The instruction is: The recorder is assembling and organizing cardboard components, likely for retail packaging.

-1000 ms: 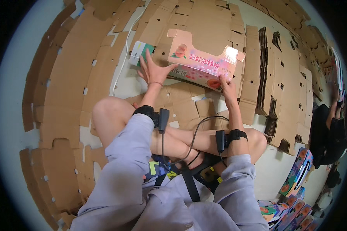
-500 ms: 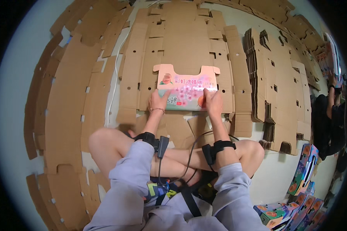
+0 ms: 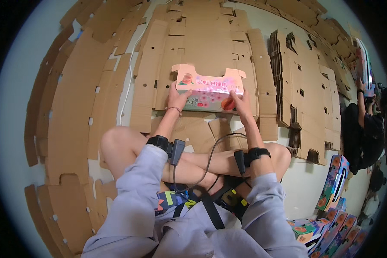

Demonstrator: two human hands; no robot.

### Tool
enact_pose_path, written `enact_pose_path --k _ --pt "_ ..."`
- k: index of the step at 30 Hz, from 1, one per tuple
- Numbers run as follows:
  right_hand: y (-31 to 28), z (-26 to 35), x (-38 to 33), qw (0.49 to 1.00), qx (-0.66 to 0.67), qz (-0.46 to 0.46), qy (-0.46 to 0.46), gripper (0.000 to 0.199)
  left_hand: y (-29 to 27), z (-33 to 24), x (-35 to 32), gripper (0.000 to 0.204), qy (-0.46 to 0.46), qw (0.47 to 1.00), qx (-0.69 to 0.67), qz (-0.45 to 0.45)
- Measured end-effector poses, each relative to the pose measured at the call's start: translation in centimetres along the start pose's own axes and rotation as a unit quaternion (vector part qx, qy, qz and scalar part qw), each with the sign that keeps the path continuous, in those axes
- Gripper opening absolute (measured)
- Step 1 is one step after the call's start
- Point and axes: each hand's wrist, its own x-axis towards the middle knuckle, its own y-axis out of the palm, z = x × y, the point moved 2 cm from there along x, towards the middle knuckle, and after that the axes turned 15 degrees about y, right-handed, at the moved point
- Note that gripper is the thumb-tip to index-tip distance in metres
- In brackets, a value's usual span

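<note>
A printed cardboard gift box (image 3: 210,82), pink and green with peach and blossom pictures, is held in front of my crossed legs. Its pink end panel is notched and has a tab at each side. My left hand (image 3: 177,99) grips the left side, thumb on the printed face. At the opposite side my right hand (image 3: 242,103) holds the box, its thumb near the crease between the pink panel and green face. Fingers behind the cardboard are partly hidden. Under the box lie flat brown cardboard blanks (image 3: 204,34).
More brown blanks (image 3: 71,112) cover the floor at left, and a layered stack (image 3: 307,99) lies at right. Several finished printed boxes (image 3: 333,180) stand at lower right. Another person in dark clothes (image 3: 361,133) works at far right. A black cable (image 3: 210,165) links my wrist straps.
The whole view has shifted slightly. My thumbs have moved a little along the box near the crease, and the pink panel's angle looks slightly different. Both hands keep hold.
</note>
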Motion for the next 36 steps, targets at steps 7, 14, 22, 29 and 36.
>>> enact_pose_path --k 7,14,22,29,36 --pt "0.2 0.8 -5.8 0.991 0.037 -0.122 0.042 0.052 -0.1 -1.4 -2.7 0.052 -0.139 0.983 -0.034 -0.115" --pt "-1.7 -1.0 -7.2 0.974 -0.059 -0.017 0.217 0.062 -2.3 -0.1 -5.5 0.056 -0.175 0.981 0.081 -0.006" --pt "-0.9 1.1 -9.0 0.968 0.206 0.072 0.123 0.036 -1.4 -2.7 -7.7 0.046 -0.222 0.909 -0.340 -0.094" --pt "-1.2 2.8 -9.2 0.957 0.271 0.104 -0.004 0.023 -1.7 -5.0 -7.0 0.044 -0.063 0.904 -0.416 -0.074" --pt "-1.1 1.3 -7.5 0.958 0.249 0.089 0.109 0.032 -1.7 -5.0 -6.2 0.048 -0.216 0.919 -0.327 0.031"
